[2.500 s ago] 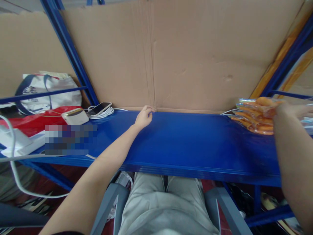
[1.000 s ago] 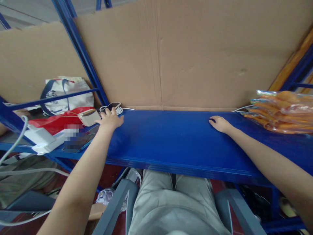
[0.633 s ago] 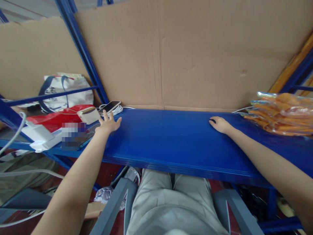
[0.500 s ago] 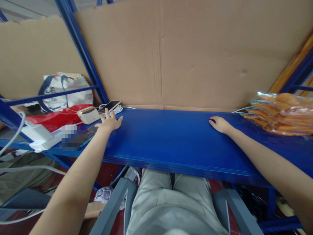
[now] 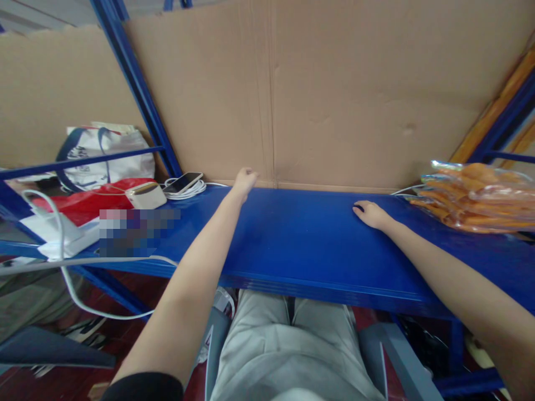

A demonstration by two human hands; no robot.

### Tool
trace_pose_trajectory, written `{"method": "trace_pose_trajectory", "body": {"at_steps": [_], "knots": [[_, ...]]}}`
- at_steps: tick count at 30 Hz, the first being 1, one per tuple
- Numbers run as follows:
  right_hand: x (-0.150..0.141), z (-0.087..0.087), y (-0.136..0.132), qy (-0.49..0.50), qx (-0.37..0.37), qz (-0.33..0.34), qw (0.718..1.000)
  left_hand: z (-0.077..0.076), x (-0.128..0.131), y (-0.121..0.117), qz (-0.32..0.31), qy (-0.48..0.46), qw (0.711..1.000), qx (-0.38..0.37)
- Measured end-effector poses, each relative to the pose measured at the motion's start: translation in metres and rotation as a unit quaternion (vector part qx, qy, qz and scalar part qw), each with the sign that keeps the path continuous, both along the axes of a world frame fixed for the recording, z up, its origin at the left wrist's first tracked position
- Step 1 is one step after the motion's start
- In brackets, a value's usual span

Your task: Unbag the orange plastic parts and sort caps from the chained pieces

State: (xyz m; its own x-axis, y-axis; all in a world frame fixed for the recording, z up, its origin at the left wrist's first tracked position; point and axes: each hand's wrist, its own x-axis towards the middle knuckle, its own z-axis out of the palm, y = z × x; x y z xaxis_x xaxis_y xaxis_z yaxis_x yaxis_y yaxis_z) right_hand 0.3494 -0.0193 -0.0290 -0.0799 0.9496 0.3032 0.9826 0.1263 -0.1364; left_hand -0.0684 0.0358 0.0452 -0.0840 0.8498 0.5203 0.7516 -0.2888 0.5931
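Observation:
My left hand (image 5: 246, 185) is at the back of the blue tabletop (image 5: 292, 239), in front of the cardboard panel (image 5: 334, 100). Its fingers are curled in, and no object shows in it. On the right part of the tabletop rests my right hand (image 5: 373, 215), fingers bent and thumb close to the forefinger. A small dark spot (image 5: 358, 207) shows between them; I cannot make out whether it is an object or shadow. Left of my left hand, a phone (image 5: 184, 182) lies on a coiled white cable (image 5: 190, 193).
Clear bags of orange pieces (image 5: 480, 203) are stacked at the right. To the left are a white power bank-like block (image 5: 146, 196), red plastic (image 5: 92, 200), a white power strip (image 5: 62, 231) and a cloth bag (image 5: 108, 159). A white cord (image 5: 125, 259) hangs by my left forearm.
My left hand has swung right, from beside the phone to the back of the tabletop, and its spread fingers have curled in. My right hand has hardly moved.

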Motion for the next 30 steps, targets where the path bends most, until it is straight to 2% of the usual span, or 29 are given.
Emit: {"method": "trace_pose_trajectory", "body": {"at_steps": [1,3,6,8,14,18,20,24,28,30], "knots": [[0.0,0.0,0.0,-0.001,-0.001,-0.001,1.0,-0.004,0.008,-0.003,0.023,-0.026,0.999,-0.024],[0.001,0.0,0.001,-0.006,-0.002,0.001,1.0,-0.016,0.017,-0.011,0.03,0.009,0.999,-0.026],[0.006,-0.001,0.003,-0.01,0.002,0.018,1.0,-0.033,0.019,-0.021,-0.03,0.126,0.99,-0.049],[0.009,0.0,0.002,-0.008,0.0,0.027,1.0,-0.039,0.017,-0.024,-0.057,0.158,0.984,-0.066],[0.013,0.01,-0.005,0.041,-0.003,0.019,0.999,-0.036,0.022,-0.026,-0.095,0.152,0.98,-0.083],[0.014,0.016,-0.005,0.176,0.05,-0.041,0.982,-0.036,0.025,-0.029,-0.102,0.15,0.98,-0.082],[0.015,0.017,-0.004,0.295,0.078,-0.084,0.948,-0.036,0.025,-0.029,-0.102,0.15,0.98,-0.081],[0.022,0.022,-0.007,0.534,0.105,-0.136,0.828,-0.036,0.024,-0.028,-0.099,0.155,0.98,-0.079],[0.02,0.039,-0.023,0.658,0.137,-0.167,0.722,-0.035,0.025,-0.029,-0.097,0.178,0.975,-0.089],[0.012,0.052,-0.035,0.7,0.175,-0.206,0.661,-0.034,0.025,-0.029,-0.095,0.189,0.973,-0.094]]}}
